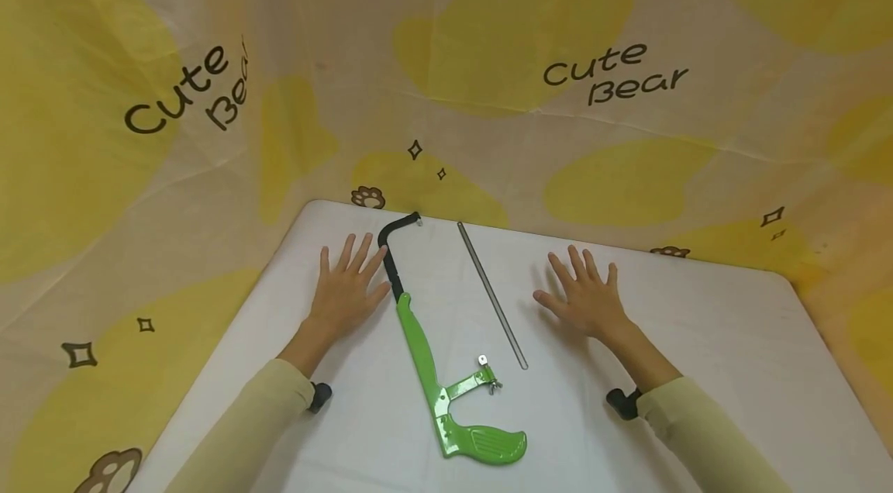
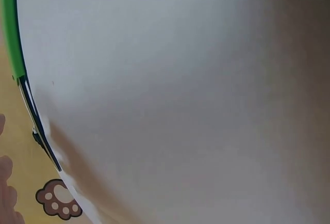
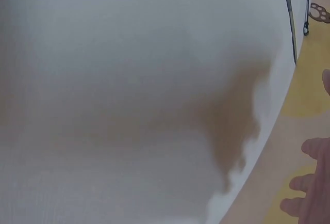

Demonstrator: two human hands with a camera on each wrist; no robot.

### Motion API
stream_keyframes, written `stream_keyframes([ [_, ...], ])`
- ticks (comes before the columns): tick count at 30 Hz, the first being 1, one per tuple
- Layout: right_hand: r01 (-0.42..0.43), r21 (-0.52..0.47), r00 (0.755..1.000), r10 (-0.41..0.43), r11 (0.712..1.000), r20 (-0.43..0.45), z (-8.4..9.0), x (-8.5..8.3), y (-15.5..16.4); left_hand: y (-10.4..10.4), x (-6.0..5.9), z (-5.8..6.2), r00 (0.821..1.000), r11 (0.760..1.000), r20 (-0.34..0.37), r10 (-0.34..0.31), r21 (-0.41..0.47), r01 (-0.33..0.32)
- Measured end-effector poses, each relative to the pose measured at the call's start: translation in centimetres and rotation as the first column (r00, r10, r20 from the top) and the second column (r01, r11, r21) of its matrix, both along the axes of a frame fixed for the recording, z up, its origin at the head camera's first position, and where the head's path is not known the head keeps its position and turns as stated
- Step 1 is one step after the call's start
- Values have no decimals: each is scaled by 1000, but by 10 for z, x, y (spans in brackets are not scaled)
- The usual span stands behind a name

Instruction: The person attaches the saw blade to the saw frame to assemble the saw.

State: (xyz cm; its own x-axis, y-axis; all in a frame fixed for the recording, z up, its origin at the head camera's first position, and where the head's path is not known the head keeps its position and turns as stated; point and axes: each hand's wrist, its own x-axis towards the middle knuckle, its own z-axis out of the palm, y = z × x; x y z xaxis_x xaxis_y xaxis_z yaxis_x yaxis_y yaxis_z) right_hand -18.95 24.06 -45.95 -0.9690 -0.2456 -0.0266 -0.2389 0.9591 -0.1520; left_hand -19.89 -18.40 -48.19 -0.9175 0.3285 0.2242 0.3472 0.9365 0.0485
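A hacksaw frame (image 1: 418, 346) with a green handle and a black bent front bar lies on the white table in the head view. No blade is fitted between its ends. To its right rests a separate thin grey strip (image 1: 491, 295), seemingly a hacksaw blade; the right wrist view shows the strip (image 3: 290, 17) near the top right. My left hand (image 1: 345, 291) is spread just left of the black bar, its thumb and fingertips near it; whether they touch is unclear. My right hand (image 1: 589, 303) is spread right of the strip, apart from it, holding nothing.
The white table (image 1: 698, 338) has a rounded far edge against a yellow patterned cloth (image 1: 488, 28), which also hangs at both sides. A small metal fitting with a wing nut (image 1: 494, 383) sits on the saw's short green arm. Dark wrist devices (image 1: 319, 398) show at both sleeves.
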Motion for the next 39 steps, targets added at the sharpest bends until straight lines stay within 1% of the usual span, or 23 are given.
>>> stream_keyframes([
  [6, -19, -5, 1000, 19, 1000, -4, -3, 2, -9, 8, 2, 0, 999, 1000, 14, -30, 8, 30],
  [15, -54, -44, 999, 53, 998, -5, -6, 7, -23, 23, 9, 1, 995, 997, 63, -78, 20, 77],
  [20, -76, -66, 997, 76, 995, -6, -4, 12, -31, 31, 14, 1, 993, 994, 50, -109, 12, 108],
  [24, -85, -81, 996, 85, 993, -6, -3, 16, -36, 37, 17, 4, 991, 992, 52, -127, 30, 125],
  [30, -102, -87, 995, 102, 991, -14, -7, 18, -41, 45, 22, 7, 987, 988, 56, -150, 43, 147],
  [33, -114, -107, 993, 111, 988, -33, -9, 18, -43, 49, 24, 7, 984, 985, 50, -171, 46, 169],
  [35, -119, -142, 992, 115, 983, -43, -9, 18, -45, 51, 25, 7, 981, 981, 40, -189, 48, 187],
  [39, -110, -215, 994, 107, 970, -25, -9, 18, -49, 57, 28, 7, 975, 974, 33, -218, 62, 216],
])
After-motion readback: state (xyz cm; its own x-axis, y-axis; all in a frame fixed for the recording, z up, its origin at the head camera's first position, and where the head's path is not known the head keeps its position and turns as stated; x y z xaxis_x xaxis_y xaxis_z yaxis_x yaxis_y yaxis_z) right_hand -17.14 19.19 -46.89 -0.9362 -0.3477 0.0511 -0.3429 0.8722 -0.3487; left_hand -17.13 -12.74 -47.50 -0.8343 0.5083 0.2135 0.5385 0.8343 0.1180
